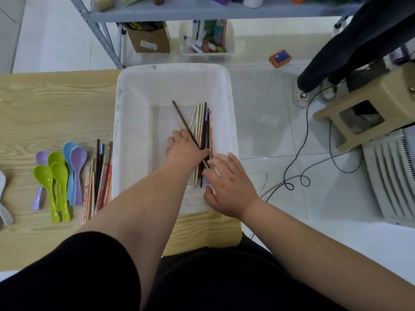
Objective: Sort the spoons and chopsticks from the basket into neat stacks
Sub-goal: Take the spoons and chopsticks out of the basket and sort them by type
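Observation:
A white plastic basket sits on the wooden table's right end. Inside it lies a bundle of wooden, dark and blue chopsticks against the right side. My left hand is inside the basket, holding a dark brown chopstick that slants up to the left. My right hand hovers with fingers spread over the near ends of the bundle. On the table left of the basket lie a stack of chopsticks and a group of green, blue and purple spoons.
The table stretches to the left; a grey utensil shows at its left edge. Right of the basket is tiled floor with cables, a stool and a person's legs. A shelf rack stands behind.

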`<action>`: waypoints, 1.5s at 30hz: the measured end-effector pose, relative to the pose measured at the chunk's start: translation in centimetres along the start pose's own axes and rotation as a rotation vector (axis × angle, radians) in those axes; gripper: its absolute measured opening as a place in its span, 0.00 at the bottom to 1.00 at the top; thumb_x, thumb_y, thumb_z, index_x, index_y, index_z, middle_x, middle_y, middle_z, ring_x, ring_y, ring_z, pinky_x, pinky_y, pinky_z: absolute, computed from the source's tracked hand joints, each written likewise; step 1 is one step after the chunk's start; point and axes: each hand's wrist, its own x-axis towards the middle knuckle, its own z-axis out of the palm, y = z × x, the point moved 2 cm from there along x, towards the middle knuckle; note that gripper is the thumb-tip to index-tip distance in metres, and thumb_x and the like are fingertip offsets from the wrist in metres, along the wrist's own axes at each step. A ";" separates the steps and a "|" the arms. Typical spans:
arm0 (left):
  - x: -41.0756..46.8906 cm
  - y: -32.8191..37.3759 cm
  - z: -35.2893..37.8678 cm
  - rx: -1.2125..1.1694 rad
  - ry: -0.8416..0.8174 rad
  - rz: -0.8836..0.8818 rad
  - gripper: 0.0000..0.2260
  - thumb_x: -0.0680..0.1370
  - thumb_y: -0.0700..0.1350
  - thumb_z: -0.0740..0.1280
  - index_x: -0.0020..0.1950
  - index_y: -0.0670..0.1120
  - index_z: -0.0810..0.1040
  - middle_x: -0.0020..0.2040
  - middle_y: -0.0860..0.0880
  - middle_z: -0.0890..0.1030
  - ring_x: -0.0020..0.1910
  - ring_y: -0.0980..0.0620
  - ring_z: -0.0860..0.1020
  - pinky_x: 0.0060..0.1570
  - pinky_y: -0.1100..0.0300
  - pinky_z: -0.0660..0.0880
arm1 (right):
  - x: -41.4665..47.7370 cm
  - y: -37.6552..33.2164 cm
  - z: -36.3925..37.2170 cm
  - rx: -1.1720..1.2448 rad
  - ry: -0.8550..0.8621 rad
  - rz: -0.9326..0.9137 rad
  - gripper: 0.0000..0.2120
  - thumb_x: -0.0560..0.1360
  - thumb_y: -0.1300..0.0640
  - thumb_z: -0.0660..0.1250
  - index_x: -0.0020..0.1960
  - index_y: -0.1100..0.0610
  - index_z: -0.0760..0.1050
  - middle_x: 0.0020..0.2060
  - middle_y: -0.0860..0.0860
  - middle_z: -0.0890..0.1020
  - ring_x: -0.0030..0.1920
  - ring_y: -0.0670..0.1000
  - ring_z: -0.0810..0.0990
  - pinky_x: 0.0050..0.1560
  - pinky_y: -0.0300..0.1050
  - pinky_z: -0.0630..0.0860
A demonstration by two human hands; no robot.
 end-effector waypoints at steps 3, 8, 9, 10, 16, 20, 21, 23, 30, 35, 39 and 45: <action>0.5 0.0 0.1 -0.067 -0.012 0.004 0.35 0.76 0.55 0.70 0.71 0.36 0.59 0.67 0.38 0.67 0.66 0.39 0.69 0.64 0.48 0.70 | -0.1 0.1 0.2 -0.003 0.022 -0.016 0.15 0.72 0.53 0.64 0.54 0.58 0.80 0.59 0.58 0.79 0.69 0.61 0.73 0.75 0.61 0.60; 0.8 -1.6 -0.3 -0.176 -0.090 -0.040 0.16 0.77 0.44 0.67 0.61 0.38 0.71 0.55 0.40 0.78 0.48 0.44 0.79 0.36 0.57 0.72 | -0.1 0.1 0.5 -0.023 0.027 -0.018 0.15 0.71 0.53 0.65 0.54 0.58 0.81 0.59 0.58 0.80 0.68 0.61 0.73 0.75 0.62 0.61; 0.6 -1.8 -0.3 -0.151 -0.095 -0.041 0.15 0.77 0.44 0.67 0.61 0.38 0.72 0.55 0.40 0.78 0.48 0.44 0.79 0.36 0.57 0.72 | -0.1 0.1 0.5 -0.027 0.025 -0.019 0.15 0.71 0.53 0.65 0.54 0.57 0.81 0.59 0.58 0.80 0.68 0.61 0.73 0.75 0.62 0.61; 0.4 -1.9 -0.3 -0.110 -0.094 -0.038 0.17 0.78 0.44 0.67 0.62 0.38 0.71 0.57 0.40 0.77 0.50 0.43 0.79 0.39 0.55 0.74 | 0.0 0.0 0.5 -0.032 0.020 -0.020 0.15 0.71 0.53 0.65 0.54 0.58 0.81 0.59 0.58 0.80 0.69 0.61 0.73 0.75 0.62 0.61; -0.2 -2.4 -0.1 -0.125 -0.067 -0.026 0.17 0.80 0.42 0.63 0.66 0.37 0.68 0.61 0.39 0.76 0.59 0.39 0.77 0.49 0.52 0.71 | 0.1 0.1 0.5 -0.065 -0.004 -0.030 0.12 0.72 0.53 0.64 0.49 0.57 0.81 0.56 0.58 0.80 0.67 0.61 0.75 0.76 0.60 0.60; -0.9 -3.6 -0.8 -0.222 -0.103 -0.002 0.13 0.82 0.41 0.60 0.65 0.37 0.68 0.55 0.40 0.78 0.47 0.43 0.77 0.41 0.57 0.69 | 0.2 0.1 0.5 -0.077 -0.034 -0.016 0.12 0.71 0.53 0.63 0.48 0.57 0.81 0.53 0.57 0.80 0.64 0.60 0.76 0.76 0.59 0.60; -1.1 -4.0 -1.0 -0.247 -0.095 0.015 0.11 0.82 0.41 0.60 0.63 0.38 0.68 0.50 0.43 0.78 0.41 0.47 0.76 0.36 0.58 0.68 | 0.1 0.1 0.5 -0.079 -0.049 -0.013 0.12 0.71 0.52 0.62 0.48 0.57 0.81 0.53 0.57 0.80 0.64 0.60 0.75 0.76 0.59 0.60; -1.7 -4.8 -2.2 -0.295 -0.054 0.061 0.07 0.83 0.43 0.59 0.57 0.40 0.67 0.42 0.47 0.75 0.35 0.51 0.73 0.29 0.58 0.66 | 0.1 0.0 0.3 -0.094 -0.081 -0.002 0.13 0.72 0.51 0.61 0.49 0.56 0.81 0.53 0.56 0.80 0.64 0.59 0.75 0.76 0.58 0.59; -5.6 -9.3 -8.3 -0.546 0.028 0.239 0.08 0.82 0.49 0.61 0.48 0.45 0.68 0.40 0.45 0.75 0.35 0.46 0.74 0.35 0.48 0.75 | 1.1 -2.2 -0.5 -0.141 -0.272 0.153 0.28 0.78 0.41 0.49 0.53 0.58 0.81 0.55 0.58 0.80 0.62 0.60 0.75 0.75 0.58 0.59; -8.1 -17.2 -10.5 -0.680 0.237 0.124 0.13 0.80 0.51 0.64 0.40 0.48 0.65 0.36 0.47 0.74 0.36 0.46 0.73 0.40 0.47 0.73 | 1.6 -6.8 0.6 0.020 -0.413 0.269 0.28 0.81 0.38 0.46 0.59 0.53 0.77 0.54 0.52 0.78 0.60 0.53 0.72 0.61 0.50 0.72; -9.1 -24.4 -10.1 -0.651 0.322 -0.044 0.11 0.80 0.50 0.65 0.44 0.44 0.71 0.36 0.45 0.75 0.37 0.45 0.75 0.38 0.53 0.67 | 1.5 -7.3 1.6 0.047 -0.460 0.342 0.27 0.81 0.35 0.47 0.48 0.51 0.78 0.43 0.48 0.78 0.47 0.51 0.76 0.46 0.51 0.77; -8.1 -28.6 -5.1 -0.468 0.105 -0.116 0.12 0.79 0.48 0.66 0.51 0.39 0.73 0.45 0.37 0.80 0.47 0.38 0.79 0.45 0.52 0.72 | 1.8 -7.6 1.4 0.027 -0.439 0.352 0.21 0.82 0.40 0.52 0.38 0.50 0.70 0.36 0.47 0.74 0.36 0.46 0.72 0.33 0.45 0.63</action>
